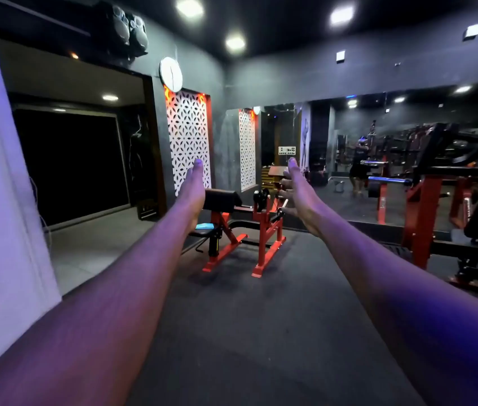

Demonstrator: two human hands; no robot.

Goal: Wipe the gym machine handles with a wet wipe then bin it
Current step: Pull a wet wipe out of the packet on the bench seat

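Both arms are extended forward at chest height. Left hand [192, 187] and right hand [296, 189]: fingers straight and together, empty, nothing gripped. No wet wipe is visible in either hand or elsewhere in view.

Red-framed gym machine [243, 227] stands ahead on the dark floor [246, 332], well apart from the hands. A small blue object [205, 227] lies on its seat; whether this is a wipe pack cannot be told. A second red machine [448, 218] stands at right before the wall mirror [378, 148].

Assessment of step: the task appears to be at its opening; no wipe taken, no handle touched. The next move would call for approaching the machine, obtaining a wipe, and locating its handles.

Limits of observation: the machine's handles are partly screened by the right hand and too dim to make out. No bin is seen. Fingertips are foreshortened; palms face away from the camera. The doorway [70, 165] at left is black, contents unreadable
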